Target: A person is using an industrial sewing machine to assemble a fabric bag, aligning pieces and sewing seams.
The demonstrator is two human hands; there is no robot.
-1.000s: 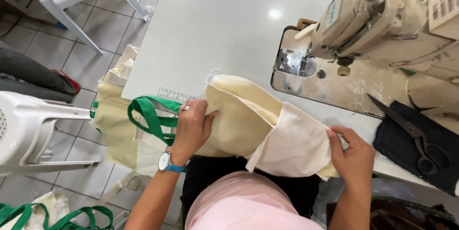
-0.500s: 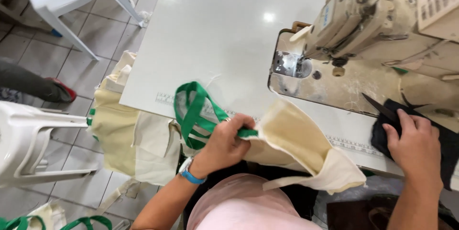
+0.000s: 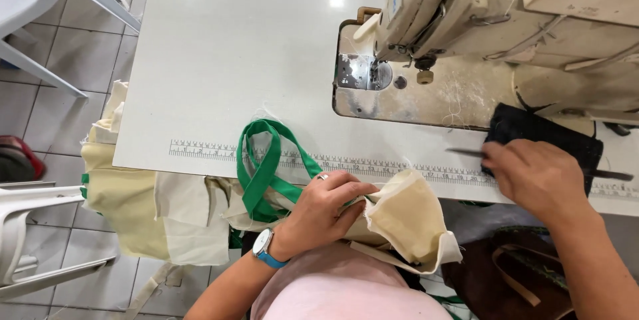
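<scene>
From the head view we see a cream cloth bag point(image 3: 406, 217) with a green strap point(image 3: 263, 173) bunched at the near edge of the white surface point(image 3: 233, 60), in front of the sewing machine point(image 3: 479, 7) and a little to its left. We judge it light, soft and floppy, not fragile; it will sag wherever it is unsupported, so a hold at the gathered mouth or by the strap looks surest. Our left hand point(image 3: 326, 210) is curled around that gathered cloth where strap meets bag, fingers pressed together on it. Our right hand point(image 3: 536, 177) lies to the right of the machine's bed, fingers bent down over thin dark scissors point(image 3: 466, 152) on a black cloth point(image 3: 542, 134); we cannot tell whether it grips them or only touches. More cream pieces point(image 3: 126, 193) hang off the surface's left edge.
</scene>
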